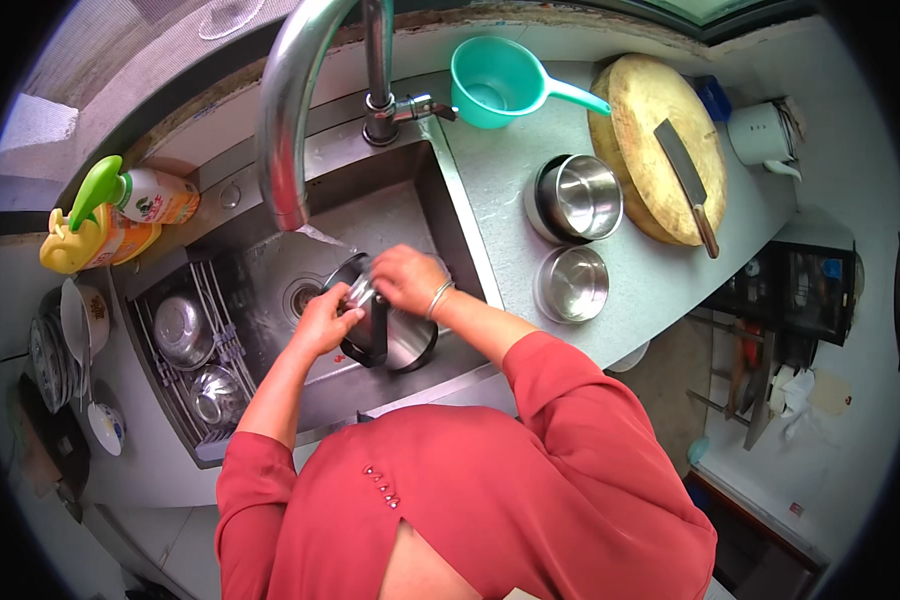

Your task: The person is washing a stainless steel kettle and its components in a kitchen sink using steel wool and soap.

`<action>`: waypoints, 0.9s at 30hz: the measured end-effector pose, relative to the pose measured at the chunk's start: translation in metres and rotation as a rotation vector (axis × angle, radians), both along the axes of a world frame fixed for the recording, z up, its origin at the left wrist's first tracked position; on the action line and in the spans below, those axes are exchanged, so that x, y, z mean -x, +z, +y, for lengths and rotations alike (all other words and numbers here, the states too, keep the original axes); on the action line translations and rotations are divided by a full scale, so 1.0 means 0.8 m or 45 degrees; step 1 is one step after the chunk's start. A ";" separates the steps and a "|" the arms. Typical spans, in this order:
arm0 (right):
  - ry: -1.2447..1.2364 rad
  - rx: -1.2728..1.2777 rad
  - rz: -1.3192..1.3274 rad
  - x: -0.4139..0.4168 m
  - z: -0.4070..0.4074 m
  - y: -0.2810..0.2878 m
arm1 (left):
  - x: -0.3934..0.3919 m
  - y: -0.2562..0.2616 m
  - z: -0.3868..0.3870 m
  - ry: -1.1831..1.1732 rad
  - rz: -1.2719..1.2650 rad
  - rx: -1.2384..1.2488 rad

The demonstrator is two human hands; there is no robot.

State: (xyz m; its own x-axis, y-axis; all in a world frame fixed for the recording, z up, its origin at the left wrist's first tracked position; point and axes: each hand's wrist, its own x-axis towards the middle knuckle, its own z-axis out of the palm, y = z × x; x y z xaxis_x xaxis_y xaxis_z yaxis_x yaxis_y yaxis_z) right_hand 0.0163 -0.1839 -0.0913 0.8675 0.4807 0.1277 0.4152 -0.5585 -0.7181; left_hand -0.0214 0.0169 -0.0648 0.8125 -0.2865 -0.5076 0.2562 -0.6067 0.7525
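Observation:
Inside the stainless steel sink (461, 247), a steel vessel (411, 337) with a black handle (375, 336) lies tilted under my hands. My left hand (328, 321) pinches a shiny, lid-like piece (361, 291) at the vessel's top, thumb on the near side. Bent over the same piece from the right is my right hand (411, 281), with a bangle at the wrist; its fingers are blurred, and their hold is hidden. A thin stream of water (322, 237) falls from the curved faucet (283, 150) just beyond my hands. The drain (304, 298) shows left of the vessel.
Steel bowls (184, 331) sit in a rack (225, 330) at the sink's left. Two bottles (161, 196) (97, 240) stand behind it. On the right counter are a green dipper (495, 86), steel pots (589, 199), a steel bowl (572, 285) and a round chopping block (637, 142) bearing a cleaver (682, 165).

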 end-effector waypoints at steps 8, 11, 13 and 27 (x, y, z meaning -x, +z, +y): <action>-0.046 0.086 0.102 -0.011 -0.001 -0.007 | -0.002 -0.011 -0.002 -0.014 -0.024 0.102; 0.173 0.036 0.102 0.012 0.017 0.026 | 0.008 -0.020 0.010 0.050 0.066 0.129; -0.075 0.073 0.135 -0.003 0.008 -0.002 | 0.004 0.000 0.005 -0.083 -0.003 0.111; 0.120 0.038 0.082 0.002 0.000 0.012 | -0.003 0.000 -0.013 0.067 0.061 -0.061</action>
State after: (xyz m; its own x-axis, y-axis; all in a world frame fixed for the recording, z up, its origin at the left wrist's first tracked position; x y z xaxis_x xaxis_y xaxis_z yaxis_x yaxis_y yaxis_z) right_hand 0.0148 -0.1841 -0.0820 0.8240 0.5636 0.0577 0.4206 -0.5404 -0.7287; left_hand -0.0191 0.0063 -0.0651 0.8003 -0.2186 -0.5583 0.3238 -0.6262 0.7093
